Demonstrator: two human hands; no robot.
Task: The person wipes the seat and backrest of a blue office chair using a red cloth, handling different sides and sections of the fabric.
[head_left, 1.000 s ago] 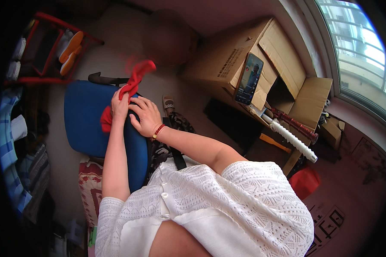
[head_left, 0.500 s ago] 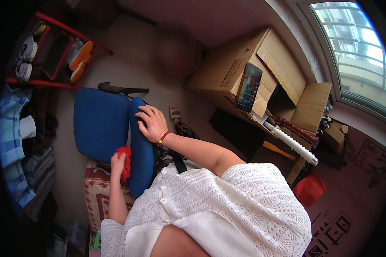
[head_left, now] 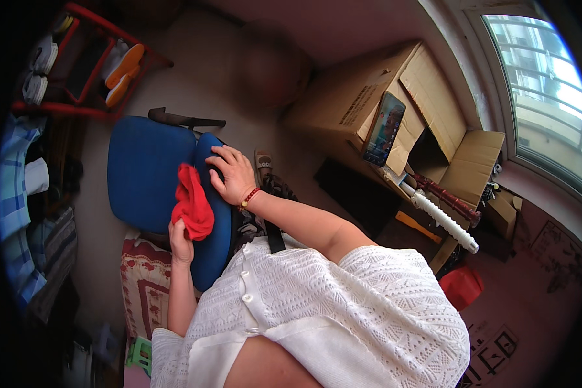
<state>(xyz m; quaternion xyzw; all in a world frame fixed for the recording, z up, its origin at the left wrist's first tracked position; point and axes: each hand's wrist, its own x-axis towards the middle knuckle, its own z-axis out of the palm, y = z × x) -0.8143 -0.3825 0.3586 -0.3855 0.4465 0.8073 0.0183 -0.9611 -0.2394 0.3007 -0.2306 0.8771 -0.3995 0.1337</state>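
Observation:
A chair with blue padding stands in front of me, its broad blue pad (head_left: 145, 171) beside a narrower upright pad that looks like the backrest (head_left: 215, 255). Bunched red cloth (head_left: 194, 204) hangs from my left hand (head_left: 181, 242), whose fingers are closed on its lower end. The cloth lies over or against the gap between the two pads; whether it touches them I cannot tell. On the backrest's far end rests my right hand (head_left: 233, 174), fingers apart, holding nothing. A dark armrest (head_left: 186, 119) sticks out beyond.
At the right, an open cardboard box (head_left: 352, 97) carries a phone (head_left: 384, 129) and a white-wrapped rod (head_left: 440, 216). A red rack (head_left: 87, 107) with shoes stands far left, above blue checked cloth (head_left: 16, 187). Patterned fabric (head_left: 136, 258) lies behind my left forearm.
My left hand has drawn slightly toward me, and the red cloth, earlier bunched and blurred at the fingers, now stretches out beyond them. My right hand stays on the backrest.

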